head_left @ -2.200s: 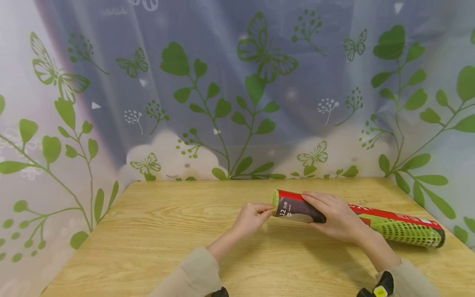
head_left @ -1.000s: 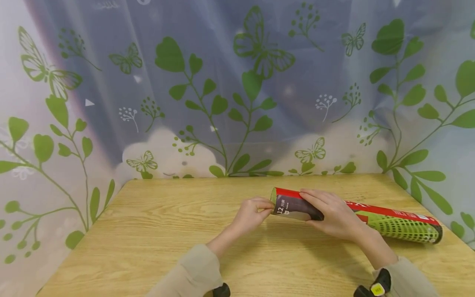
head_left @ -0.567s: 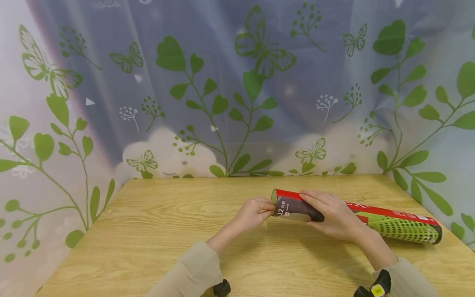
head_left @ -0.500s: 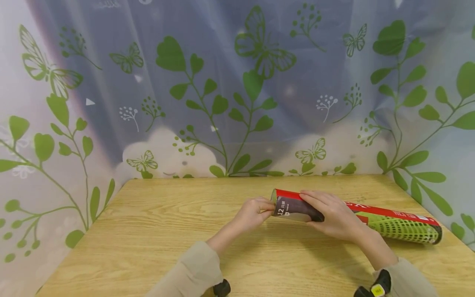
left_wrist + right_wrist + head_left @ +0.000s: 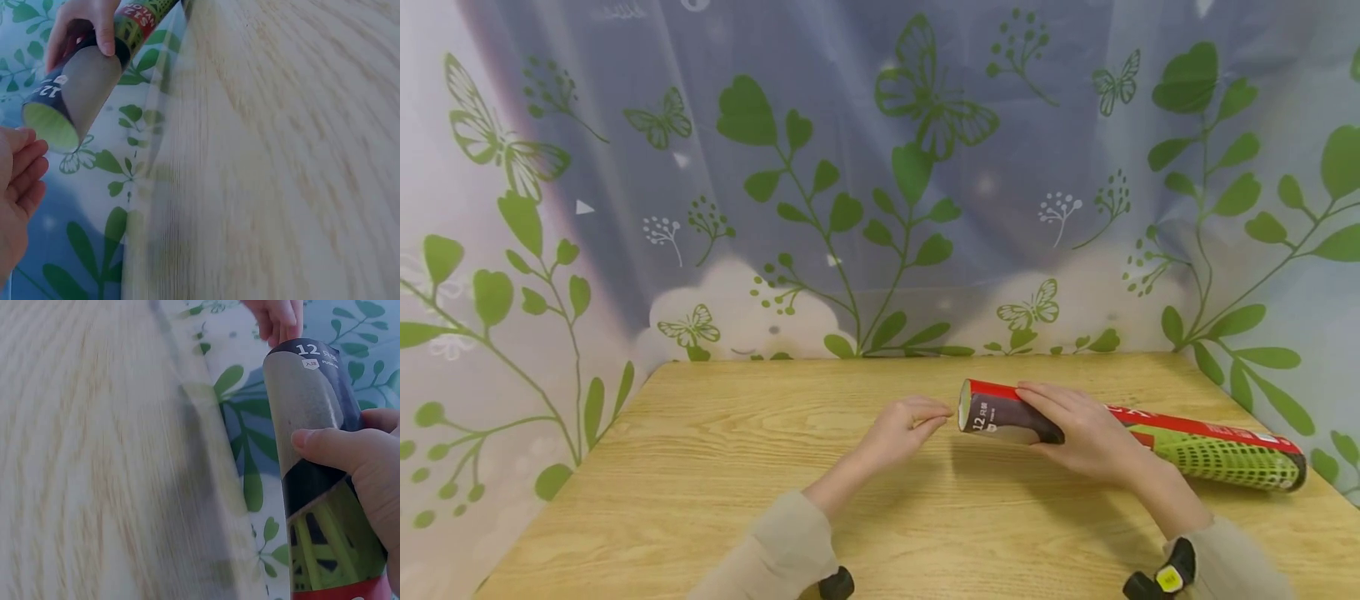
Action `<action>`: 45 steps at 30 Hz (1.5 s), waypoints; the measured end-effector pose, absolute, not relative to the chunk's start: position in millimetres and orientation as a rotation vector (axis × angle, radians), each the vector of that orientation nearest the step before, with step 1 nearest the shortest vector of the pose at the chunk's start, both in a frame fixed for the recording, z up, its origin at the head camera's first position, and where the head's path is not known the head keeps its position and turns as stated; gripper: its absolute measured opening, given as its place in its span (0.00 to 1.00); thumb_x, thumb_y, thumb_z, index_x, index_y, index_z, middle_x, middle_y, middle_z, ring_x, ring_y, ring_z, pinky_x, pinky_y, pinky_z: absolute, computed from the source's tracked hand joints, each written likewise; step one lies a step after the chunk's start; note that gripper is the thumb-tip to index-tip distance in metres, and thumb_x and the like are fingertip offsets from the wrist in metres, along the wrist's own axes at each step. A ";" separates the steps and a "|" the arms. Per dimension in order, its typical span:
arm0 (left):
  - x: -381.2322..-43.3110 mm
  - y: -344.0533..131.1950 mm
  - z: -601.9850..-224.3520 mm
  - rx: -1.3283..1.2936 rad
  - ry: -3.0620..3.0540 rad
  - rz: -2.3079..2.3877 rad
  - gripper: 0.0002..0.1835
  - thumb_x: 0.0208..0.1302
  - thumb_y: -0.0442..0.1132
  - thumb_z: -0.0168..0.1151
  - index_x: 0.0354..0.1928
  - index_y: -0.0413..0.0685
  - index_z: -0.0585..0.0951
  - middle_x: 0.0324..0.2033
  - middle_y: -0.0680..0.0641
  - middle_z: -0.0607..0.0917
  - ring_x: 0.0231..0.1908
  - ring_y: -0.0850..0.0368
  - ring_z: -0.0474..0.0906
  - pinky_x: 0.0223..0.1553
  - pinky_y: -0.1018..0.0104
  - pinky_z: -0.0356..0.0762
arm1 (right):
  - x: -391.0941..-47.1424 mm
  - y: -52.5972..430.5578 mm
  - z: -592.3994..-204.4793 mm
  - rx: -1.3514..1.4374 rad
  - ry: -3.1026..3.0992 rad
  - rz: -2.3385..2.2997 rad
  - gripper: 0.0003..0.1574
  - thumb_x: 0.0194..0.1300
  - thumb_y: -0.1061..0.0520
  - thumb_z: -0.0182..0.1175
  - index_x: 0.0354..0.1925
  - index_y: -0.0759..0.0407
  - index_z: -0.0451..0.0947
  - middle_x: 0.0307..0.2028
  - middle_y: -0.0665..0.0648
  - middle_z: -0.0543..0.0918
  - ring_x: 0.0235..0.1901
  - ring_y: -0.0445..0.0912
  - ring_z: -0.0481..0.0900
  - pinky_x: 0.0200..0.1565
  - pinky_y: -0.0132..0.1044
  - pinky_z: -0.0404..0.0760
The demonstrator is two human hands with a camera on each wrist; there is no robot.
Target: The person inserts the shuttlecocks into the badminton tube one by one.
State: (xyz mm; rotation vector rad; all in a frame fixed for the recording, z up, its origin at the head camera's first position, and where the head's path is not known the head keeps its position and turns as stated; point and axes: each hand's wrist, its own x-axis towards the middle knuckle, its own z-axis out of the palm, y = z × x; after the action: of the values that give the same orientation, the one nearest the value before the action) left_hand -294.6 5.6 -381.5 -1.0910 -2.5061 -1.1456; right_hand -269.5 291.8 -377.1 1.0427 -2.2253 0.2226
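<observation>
A long shuttlecock tube (image 5: 1210, 450), red, black and green with "12" printed near one end, slants across the right part of the table. My right hand (image 5: 1086, 435) grips it near its left end, thumb at the front and fingers over the top. That left end is raised off the table and shows a pale green round face (image 5: 51, 127); I cannot tell how deep it goes. Just left of the rim is my left hand (image 5: 901, 433), its thumb and fingers loosely extended with a small gap to the tube. Nothing shows between those fingers (image 5: 31, 165).
The wooden table (image 5: 737, 467) reaches back to a curtain (image 5: 820, 208) printed with green leaves and butterflies. The tube's far end lies near the right table edge. Black devices (image 5: 1161, 575) sit at both wrists.
My left hand's fingers were at the tube's left rim; they have drawn back slightly to the left. The tube has shifted a little rightward, and more of its end face shows.
</observation>
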 end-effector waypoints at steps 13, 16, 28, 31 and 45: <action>-310.1 -54.6 -390.1 -0.885 -2.553 -0.935 0.13 0.66 0.37 0.56 0.49 0.41 0.82 0.48 0.43 0.82 0.53 0.47 0.75 0.55 0.51 0.72 | -291.1 303.7 -383.2 1.019 -2.328 0.093 0.49 0.38 0.52 0.78 0.58 0.66 0.71 0.54 0.63 0.77 0.51 0.57 0.75 0.47 0.56 0.73; -313.6 -71.2 -391.5 -0.840 -2.564 -0.825 0.15 0.64 0.37 0.58 0.51 0.40 0.80 0.50 0.42 0.82 0.53 0.44 0.75 0.55 0.50 0.71 | -293.2 303.1 -385.2 1.012 -2.394 0.085 0.48 0.41 0.52 0.76 0.59 0.65 0.70 0.55 0.63 0.76 0.52 0.58 0.74 0.48 0.56 0.72; -317.4 -129.0 -384.6 -0.609 -2.571 -0.294 0.27 0.62 0.44 0.61 0.59 0.34 0.72 0.54 0.35 0.76 0.55 0.39 0.71 0.58 0.47 0.67 | -291.2 303.7 -388.0 0.998 -2.540 0.069 0.45 0.46 0.53 0.74 0.60 0.66 0.68 0.56 0.65 0.74 0.54 0.60 0.72 0.51 0.58 0.71; -317.7 -140.7 -384.2 -0.548 -2.595 -0.289 0.28 0.64 0.46 0.60 0.60 0.33 0.70 0.55 0.34 0.75 0.56 0.38 0.70 0.59 0.46 0.65 | -290.1 304.1 -389.9 1.001 -2.560 0.063 0.45 0.47 0.53 0.74 0.61 0.66 0.68 0.56 0.65 0.74 0.55 0.60 0.72 0.51 0.58 0.71; -327.0 -170.2 -369.6 -0.362 -2.701 -0.232 0.36 0.65 0.53 0.56 0.64 0.32 0.64 0.60 0.30 0.69 0.59 0.33 0.64 0.61 0.42 0.59 | -292.3 307.4 -379.3 0.747 -2.787 0.193 0.46 0.65 0.34 0.51 0.68 0.63 0.59 0.65 0.66 0.65 0.64 0.62 0.59 0.61 0.64 0.55</action>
State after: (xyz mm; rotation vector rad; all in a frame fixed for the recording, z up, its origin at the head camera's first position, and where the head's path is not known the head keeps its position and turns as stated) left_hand -327.0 -170.2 -369.6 -0.3625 -2.7005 -0.2317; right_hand -292.3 307.4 -379.3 0.7467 -2.7870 0.1926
